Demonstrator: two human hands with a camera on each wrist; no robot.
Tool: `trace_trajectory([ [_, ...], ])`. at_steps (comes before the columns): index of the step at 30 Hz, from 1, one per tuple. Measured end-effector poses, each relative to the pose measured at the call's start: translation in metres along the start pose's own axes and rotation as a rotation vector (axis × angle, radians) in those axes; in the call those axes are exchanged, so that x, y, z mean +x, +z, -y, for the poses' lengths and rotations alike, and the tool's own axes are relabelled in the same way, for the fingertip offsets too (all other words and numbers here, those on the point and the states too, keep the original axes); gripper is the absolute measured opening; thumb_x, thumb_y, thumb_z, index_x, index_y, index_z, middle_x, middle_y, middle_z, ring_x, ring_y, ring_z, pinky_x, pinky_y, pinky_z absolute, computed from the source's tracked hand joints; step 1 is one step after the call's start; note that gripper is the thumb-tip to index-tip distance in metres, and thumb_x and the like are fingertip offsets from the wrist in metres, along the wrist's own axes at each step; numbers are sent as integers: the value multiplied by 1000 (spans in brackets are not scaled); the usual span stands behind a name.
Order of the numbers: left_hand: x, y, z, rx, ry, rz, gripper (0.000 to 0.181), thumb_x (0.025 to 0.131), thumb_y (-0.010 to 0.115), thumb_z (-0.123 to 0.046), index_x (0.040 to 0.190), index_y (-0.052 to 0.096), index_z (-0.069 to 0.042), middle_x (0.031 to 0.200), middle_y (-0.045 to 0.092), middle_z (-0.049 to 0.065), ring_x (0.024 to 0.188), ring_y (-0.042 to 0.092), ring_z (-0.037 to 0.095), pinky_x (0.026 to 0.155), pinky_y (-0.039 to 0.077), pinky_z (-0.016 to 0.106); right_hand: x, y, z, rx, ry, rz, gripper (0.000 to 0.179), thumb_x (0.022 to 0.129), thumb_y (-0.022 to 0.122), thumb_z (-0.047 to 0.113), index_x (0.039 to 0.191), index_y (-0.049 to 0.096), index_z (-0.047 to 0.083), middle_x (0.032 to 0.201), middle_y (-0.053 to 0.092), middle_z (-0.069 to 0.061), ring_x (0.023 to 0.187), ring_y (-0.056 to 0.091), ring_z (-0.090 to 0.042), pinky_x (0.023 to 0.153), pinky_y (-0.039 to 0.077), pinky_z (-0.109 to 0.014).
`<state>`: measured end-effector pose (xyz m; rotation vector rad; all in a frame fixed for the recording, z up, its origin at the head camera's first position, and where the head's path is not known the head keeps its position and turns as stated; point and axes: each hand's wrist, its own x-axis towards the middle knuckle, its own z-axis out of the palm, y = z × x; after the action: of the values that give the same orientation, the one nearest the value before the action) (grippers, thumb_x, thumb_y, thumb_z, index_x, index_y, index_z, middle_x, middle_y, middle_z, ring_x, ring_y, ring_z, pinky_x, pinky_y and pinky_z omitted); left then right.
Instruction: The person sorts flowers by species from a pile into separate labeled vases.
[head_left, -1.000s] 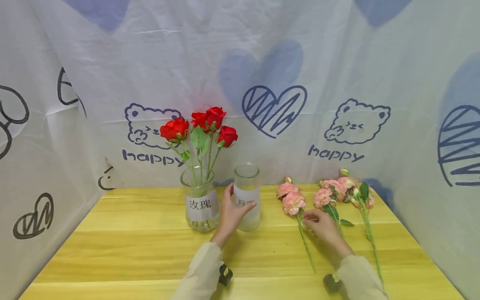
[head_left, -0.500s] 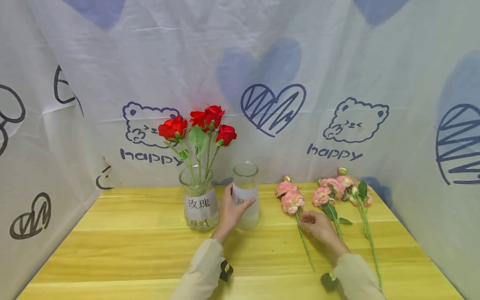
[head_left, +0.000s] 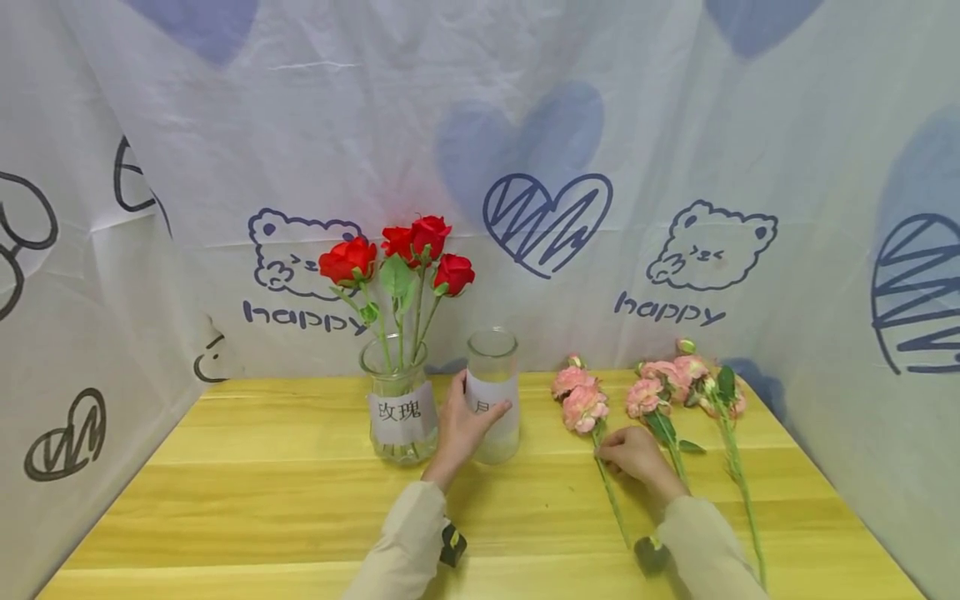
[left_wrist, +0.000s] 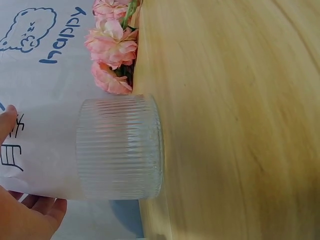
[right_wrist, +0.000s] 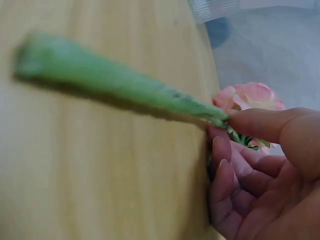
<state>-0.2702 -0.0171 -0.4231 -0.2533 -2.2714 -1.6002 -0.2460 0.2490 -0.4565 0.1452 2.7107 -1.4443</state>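
Though higher before, right grip (head_left: 636,452) now lower on stem (right_wrist: 120,84)

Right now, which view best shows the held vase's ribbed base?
The left wrist view: the ribbed base is large and close. Head shows it small and indistinct; right wrist, only part at the picture's top.

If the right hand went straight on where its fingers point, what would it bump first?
First the pink flower's stem, which the right hand touches; beyond it, probably the clear vase, though depth is unclear.
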Motion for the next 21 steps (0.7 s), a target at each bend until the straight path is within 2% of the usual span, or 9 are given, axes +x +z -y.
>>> trace_trajectory([
  [7, 1, 0, 1, 11, 16, 4, 74, 75, 84, -18, 133, 44, 5, 123, 55, 24, 109, 55, 39, 92, 46, 52, 0, -1, 6, 81, 104, 70, 20, 89, 64, 1, 102, 62, -14, 75, 59, -8, 61, 53, -12, 52, 49, -22],
  [10, 1, 0, 1, 16, 19, 1, 74, 75, 84, -19, 133, 44, 4, 123, 55, 24, 109, 56, 39, 92, 46, 52, -1, -3, 10, 87, 137, 97, 14, 90, 60, 2, 96, 62, -11, 72, 54, -6, 61, 51, -13, 53, 50, -22],
  [15, 0, 0, 1, 24, 24, -1, 74, 75, 83, -19, 133, 44, 5, 123, 55, 24, 109, 56, 39, 92, 47, 52, -2, -5, 15, 104, 169, 142, 9, 90, 57, 3, 82, 59, -2, 66, 49, -3, 57, 49, -11, 53, 50, -21],
  [18, -1, 0, 0, 24, 28, 0, 74, 76, 83, -18, 133, 44, 5, 122, 55, 24, 108, 56, 39, 92, 47, 53, -3, -6, 17, 131, 180, 158, 9, 90, 56, 3, 82, 59, -1, 65, 50, -2, 57, 49, -10, 54, 50, -20],
  [21, -1, 0, 0, 26, 31, -1, 74, 75, 83, -18, 133, 44, 6, 122, 55, 25, 108, 56, 40, 91, 47, 53, -3, -7, 17, 145, 185, 167, 10, 91, 55, 3, 89, 59, -6, 67, 50, -3, 58, 49, -10, 56, 51, -20],
])
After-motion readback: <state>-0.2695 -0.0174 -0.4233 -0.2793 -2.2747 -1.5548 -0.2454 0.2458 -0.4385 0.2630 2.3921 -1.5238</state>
